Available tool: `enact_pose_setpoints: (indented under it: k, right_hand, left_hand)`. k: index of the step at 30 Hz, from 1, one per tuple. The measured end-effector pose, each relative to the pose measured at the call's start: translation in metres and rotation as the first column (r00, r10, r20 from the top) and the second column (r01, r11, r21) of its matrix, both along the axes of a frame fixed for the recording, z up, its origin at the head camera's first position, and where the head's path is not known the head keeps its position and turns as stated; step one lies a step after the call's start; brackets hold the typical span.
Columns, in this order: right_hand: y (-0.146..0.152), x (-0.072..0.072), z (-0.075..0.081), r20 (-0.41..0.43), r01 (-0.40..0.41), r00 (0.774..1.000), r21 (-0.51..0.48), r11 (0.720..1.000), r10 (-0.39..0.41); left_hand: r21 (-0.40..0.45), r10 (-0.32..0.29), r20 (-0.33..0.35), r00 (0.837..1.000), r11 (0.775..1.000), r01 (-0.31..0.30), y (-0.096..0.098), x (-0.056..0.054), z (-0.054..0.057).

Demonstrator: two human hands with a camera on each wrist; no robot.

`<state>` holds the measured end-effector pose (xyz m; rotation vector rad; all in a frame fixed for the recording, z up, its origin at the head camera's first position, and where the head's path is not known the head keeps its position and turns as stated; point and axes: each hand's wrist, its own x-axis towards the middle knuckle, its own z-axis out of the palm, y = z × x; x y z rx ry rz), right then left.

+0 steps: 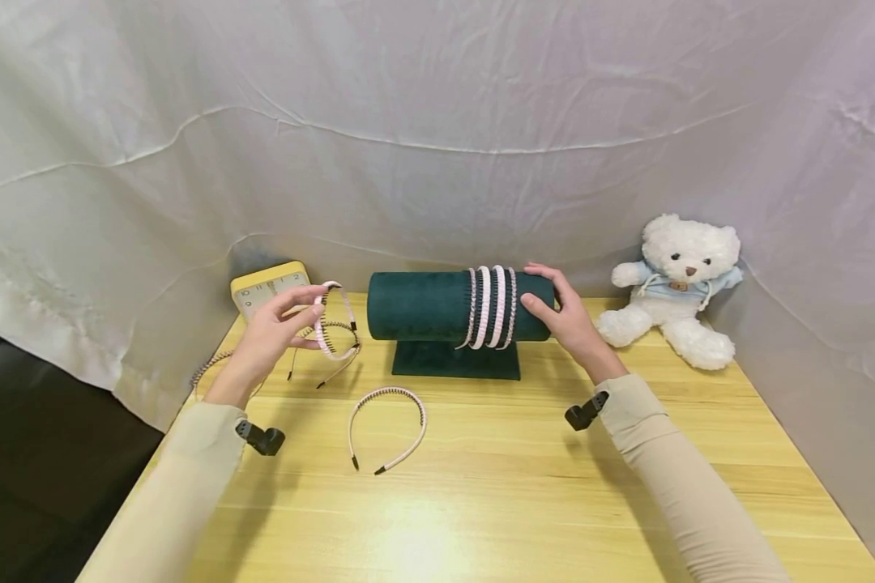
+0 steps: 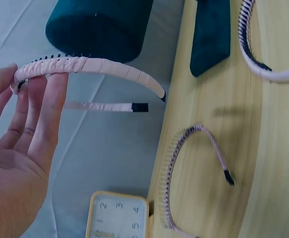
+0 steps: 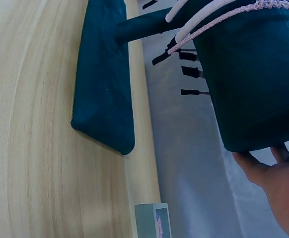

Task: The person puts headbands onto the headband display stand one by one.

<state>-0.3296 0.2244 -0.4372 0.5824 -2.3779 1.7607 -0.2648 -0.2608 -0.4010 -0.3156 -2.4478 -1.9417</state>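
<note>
My left hand [image 1: 275, 328] pinches a pale pink headband [image 1: 322, 324] at its curved top, left of the display stand. In the left wrist view the headband [image 2: 109, 68] shows small black teeth inside and black tips. My right hand [image 1: 565, 312] rests on the right end of the dark green cylinder [image 1: 419, 306], thumb in front and fingers over the top. Several headbands [image 1: 485, 308], two wide pale pink ones between thinner braided ones, sit side by side round the cylinder's right half. The right wrist view shows their black tips [image 3: 190, 72] hanging below the cylinder.
A pale pink headband [image 1: 386, 391] lies on the wooden table [image 1: 525, 486] in front of the stand's base [image 1: 455, 361]. Thinner headbands [image 2: 170, 173] lie at the left. A yellow clock [image 1: 268, 283] stands behind my left hand, and a white teddy bear [image 1: 689, 275] sits at the right.
</note>
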Motion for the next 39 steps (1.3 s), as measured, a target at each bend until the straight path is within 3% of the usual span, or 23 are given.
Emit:
enact_pose_setpoints:
  k: [6,19,32,39]
  right_hand:
    - [0.001,0.0,-0.001,-0.001,0.0,1.0,0.0,1.0,0.0]
    - [0.0,0.001,0.001,-0.001,0.002,1.0,0.003,1.0,-0.002]
    - [0.0,0.003,0.003,0.023,0.0,1.0,-0.008,1.0,0.0]
    - [-0.001,0.004,0.004,0.029,0.001,1.0,-0.009,1.0,-0.001]
  left_hand:
    - [0.015,-0.028,-0.008,1.0,1.0,0.028,0.015,-0.007,0.003]
    - [0.019,-0.015,-0.031,0.999,1.0,0.015,0.04,-0.017,0.008]
    - [-0.023,0.02,-0.01,1.0,1.0,-0.02,0.057,-0.029,0.01]
    - [0.006,0.025,0.022,0.999,1.0,-0.025,0.062,-0.033,0.012]
